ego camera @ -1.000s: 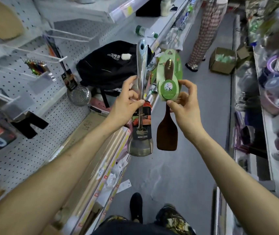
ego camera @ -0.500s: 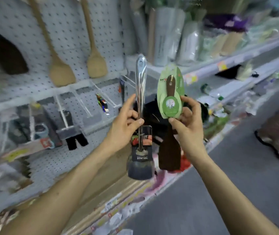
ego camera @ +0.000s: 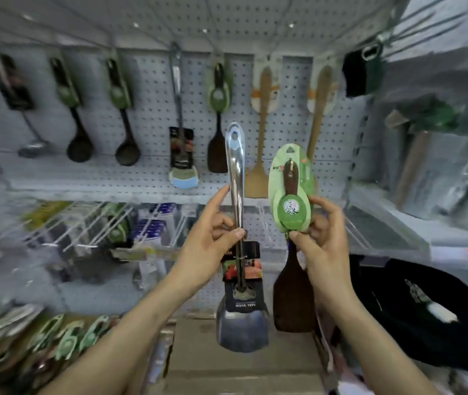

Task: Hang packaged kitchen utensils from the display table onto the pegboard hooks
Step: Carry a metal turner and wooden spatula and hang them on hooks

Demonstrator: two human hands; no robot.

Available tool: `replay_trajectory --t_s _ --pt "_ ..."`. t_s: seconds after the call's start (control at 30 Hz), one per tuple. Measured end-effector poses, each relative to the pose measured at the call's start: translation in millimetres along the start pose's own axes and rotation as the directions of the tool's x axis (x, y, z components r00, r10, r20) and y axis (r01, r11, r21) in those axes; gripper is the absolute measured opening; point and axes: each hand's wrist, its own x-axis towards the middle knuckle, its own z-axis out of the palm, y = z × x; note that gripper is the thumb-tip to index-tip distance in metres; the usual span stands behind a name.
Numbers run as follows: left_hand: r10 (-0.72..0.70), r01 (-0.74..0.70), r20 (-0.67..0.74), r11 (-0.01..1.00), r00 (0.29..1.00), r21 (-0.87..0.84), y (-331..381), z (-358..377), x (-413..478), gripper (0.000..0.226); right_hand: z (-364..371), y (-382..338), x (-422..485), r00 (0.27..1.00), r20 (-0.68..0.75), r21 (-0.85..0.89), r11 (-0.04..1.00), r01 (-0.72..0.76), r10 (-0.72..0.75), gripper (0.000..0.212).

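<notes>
Facing the pegboard [ego camera: 147,81] across ten to two o'clock, already carrying a row of hung stock: ladles [ego camera: 80,149] at ten, a hung turner [ego camera: 182,155] and a hung spatula [ego camera: 218,109] at twelve. Lower down, passing a black bag [ego camera: 412,317] at four o'clock, a box [ego camera: 241,363] at six, and blurred green packs [ego camera: 67,337] at seven.

Holding the turner [ego camera: 235,166] upright at centre, blade down and hang-hole uppermost, clear of the board. Pinched at mid-handle between thumb and curled fingers of the left hand [ego camera: 212,246], index finger straight along the shaft. Holding the spatula [ego camera: 292,300] just beside it, toward three o'clock. Gripped by the right hand [ego camera: 324,240] around the bottom of its green card [ego camera: 291,195], thumb in front, fingers curled behind.

Judging progress: much of the row filled, these two not yet hung. Left to do: raising each hole to the board, probably beside its match, then fetching more.

Against half a second ago: same grips and same gap between the two pieces, but now square on the hung row instead of angled along the shelf, with the bag at four o'clock rather than behind the hands.
</notes>
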Motion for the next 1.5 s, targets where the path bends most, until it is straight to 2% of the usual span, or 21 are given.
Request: replay_trajectory --t_s 0.17,0.47,0.73,0.97,1.5 --pt "0.034 -0.031 -0.055 0.998 0.998 0.049 16.2 -59.2 3.4 0.079 56.3 -15.4 19.0 0.996 0.07 0.057 0.997 0.049 -0.053 0.061" --pt "0.095 -0.086 -0.077 0.989 0.992 0.117 26.9 -129.3 25.7 0.077 117.9 -37.6 46.9 0.992 0.103 0.074 0.995 0.071 -0.079 0.062" --pt "0.15 -0.134 -0.109 0.98 0.983 0.145 45.2 -164.0 65.4 0.082 131.4 -34.0 56.7 0.996 0.075 0.071 0.996 0.051 -0.056 0.069" --pt "0.196 -0.175 -0.108 0.968 0.975 0.179 53.4 -183.6 90.2 0.081 136.0 -33.0 60.5 0.997 0.03 0.064 0.996 0.064 -0.066 0.064" --pt "0.207 -0.187 -0.07 0.957 0.976 0.221 39.6 -196.7 124.4 0.08 141.5 -38.9 59.6 0.998 0.039 0.027 0.998 0.057 -0.058 0.07"
